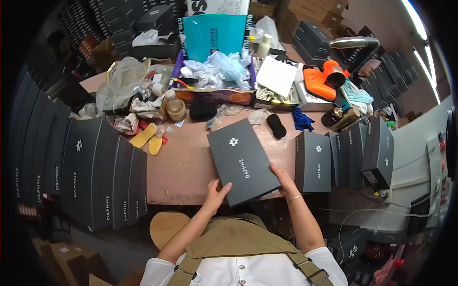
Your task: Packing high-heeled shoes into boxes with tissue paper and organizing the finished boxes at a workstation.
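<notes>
**Two-handed hold, far end swung left**

Your left hand [218, 194] grasps the left long side of a dark-grey rectangular cardboard box [253, 157], thumb over its top; your right hand [285, 181] grasps it by the near right corner, so neither grip is free. The box lies between your hands and reaches forward from them, its long axis slanting away to the left. Its near end is over the near edge of the pinkish-brown surface [179, 176]; whether its underside touches, you cannot tell from here. You have more room toward the left edge's row of upright charcoal boxes [102, 176] than toward the right edge's shorter charcoal row [315, 164]. A black figure-eight-shaped pad [276, 126] lies just past the far right corner.
</notes>
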